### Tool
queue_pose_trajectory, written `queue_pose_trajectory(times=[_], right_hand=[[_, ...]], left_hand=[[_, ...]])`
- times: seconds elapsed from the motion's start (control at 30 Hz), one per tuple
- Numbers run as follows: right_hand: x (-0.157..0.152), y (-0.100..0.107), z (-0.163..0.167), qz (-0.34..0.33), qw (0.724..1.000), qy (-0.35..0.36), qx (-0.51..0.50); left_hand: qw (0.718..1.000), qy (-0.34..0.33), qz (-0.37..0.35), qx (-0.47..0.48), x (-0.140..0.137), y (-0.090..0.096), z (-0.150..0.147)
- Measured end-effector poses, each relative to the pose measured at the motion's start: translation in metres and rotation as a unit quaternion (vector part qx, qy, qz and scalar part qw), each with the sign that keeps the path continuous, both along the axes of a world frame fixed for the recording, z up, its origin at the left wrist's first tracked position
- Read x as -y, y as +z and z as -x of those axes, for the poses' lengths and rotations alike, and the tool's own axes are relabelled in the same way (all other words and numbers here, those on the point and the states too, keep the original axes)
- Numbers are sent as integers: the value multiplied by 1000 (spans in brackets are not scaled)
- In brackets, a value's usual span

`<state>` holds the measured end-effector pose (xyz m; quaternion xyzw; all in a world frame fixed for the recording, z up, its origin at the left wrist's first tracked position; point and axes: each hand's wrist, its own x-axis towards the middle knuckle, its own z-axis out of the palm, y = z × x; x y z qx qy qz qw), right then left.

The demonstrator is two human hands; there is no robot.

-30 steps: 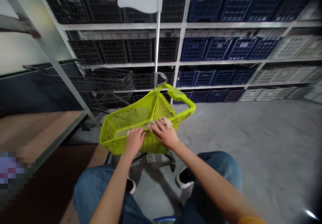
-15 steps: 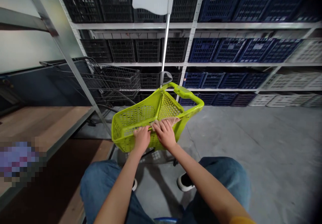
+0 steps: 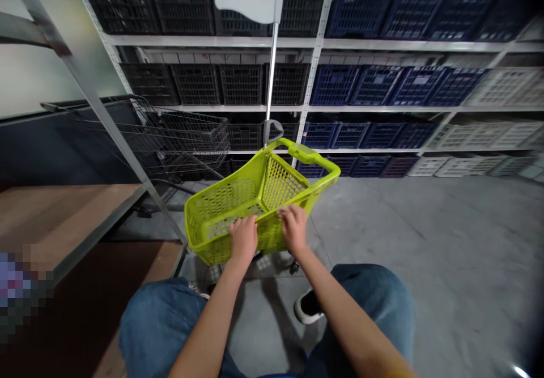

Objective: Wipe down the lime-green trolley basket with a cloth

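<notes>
A lime-green plastic shopping cart with perforated walls stands in front of me, its handle toward the right. My left hand is closed over the near rim, fingers hooked inside. Farther right on that same rim, my right hand is curled, fingertips over the edge. The beige cloth seen under it earlier is almost wholly hidden now; only a small pale bit may show at the fingertips. No items are visible in the basket.
A grey wire cart stands behind at left, beside a shelf with wooden boards. Racks of black crates, blue crates and white crates line the back. A white sign on a pole rises behind the green cart.
My right hand has slid right along the rim, away from my left hand. The cloth that spread from under it has dropped out of clear sight. The view has shifted slightly right.
</notes>
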<state>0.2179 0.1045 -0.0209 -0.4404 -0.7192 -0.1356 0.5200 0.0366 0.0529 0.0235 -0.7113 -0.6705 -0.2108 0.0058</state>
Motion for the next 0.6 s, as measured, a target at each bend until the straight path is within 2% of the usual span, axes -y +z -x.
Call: queue_pose_trajectory(times=[0.07,0.13,0.2,0.27,0.33,0.4,0.5,0.6], right_hand=[[9,-13,24,7,999,35,41],[12,-16,28,8,993,61,97],[9,-11,10,9,986,73,151],[1,-1,-19,6,986,50,161],[-7,7,-43,6,992,1,124],[-8,11,-49,12,997,-36,67],[2,3,-18,21,999,-40,-24],[20,-15,31,36,999,18,-14]], left_hand=[[1000,1,4,-2,-1,0,1],[1000,-3,6,-7,-1,-1,5],[1000,-14,4,-11,0,-2,12],[999,-29,1,-13,1,-4,17],[999,-37,2,-13,2,-6,20],[999,-33,1,-11,2,-7,18],[1000,-23,1,-10,2,-6,13],[1000,-16,8,-11,3,-1,12]])
